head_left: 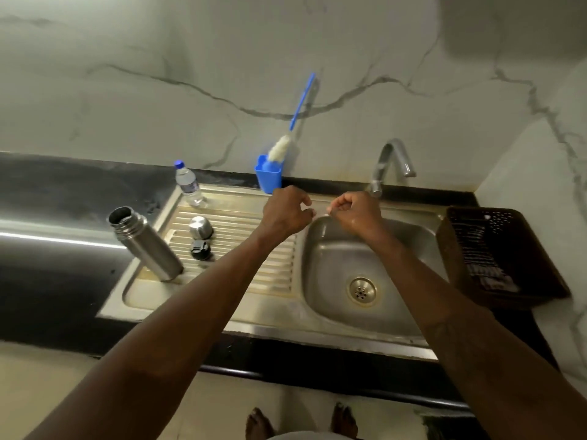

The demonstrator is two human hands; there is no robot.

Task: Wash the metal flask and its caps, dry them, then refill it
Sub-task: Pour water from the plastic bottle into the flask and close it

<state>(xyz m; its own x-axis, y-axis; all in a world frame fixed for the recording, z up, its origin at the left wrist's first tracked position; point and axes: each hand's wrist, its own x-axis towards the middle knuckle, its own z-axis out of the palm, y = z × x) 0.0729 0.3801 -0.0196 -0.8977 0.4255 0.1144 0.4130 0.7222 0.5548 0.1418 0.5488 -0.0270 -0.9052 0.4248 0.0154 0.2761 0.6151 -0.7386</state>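
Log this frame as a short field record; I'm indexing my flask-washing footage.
flask: uncapped, standing at the left edge of the drainboard
steel cap: on drainboard, right of flask
black cap: just in front of steel cap
left hand: over back-left corner of basin, fingers curled; contents unclear
right hand: beside it, near tap, fingers curled; contents unclear
brush: head-down in blue holder by wall
water bottle: capped, back of drainboard
basket: right of basin
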